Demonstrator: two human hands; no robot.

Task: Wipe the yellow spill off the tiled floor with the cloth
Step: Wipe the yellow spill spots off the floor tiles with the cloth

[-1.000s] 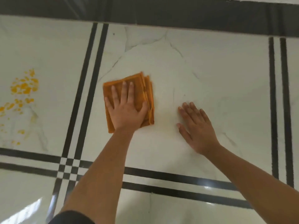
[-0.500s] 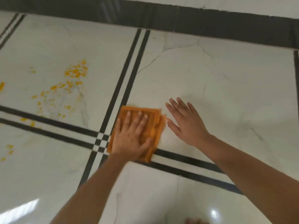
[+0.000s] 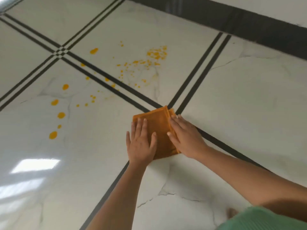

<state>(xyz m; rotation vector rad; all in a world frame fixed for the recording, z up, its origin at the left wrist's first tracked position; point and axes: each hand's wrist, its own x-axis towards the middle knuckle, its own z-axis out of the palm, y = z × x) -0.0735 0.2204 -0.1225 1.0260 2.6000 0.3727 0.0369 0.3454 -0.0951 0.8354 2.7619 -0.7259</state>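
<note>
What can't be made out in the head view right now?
- Head view: cloth underside and tile beneath, hidden by the cloth, left hand and right hand.
- Head view: green garment, cut off by bottom edge.
- Head view: small brownish shape beside it, too blurred to identify.

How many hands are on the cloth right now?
2. The left hand lies flat on the left part of the orange cloth, and the right hand lies flat along its right edge. Both have straight fingers, and neither is hidden.
</note>
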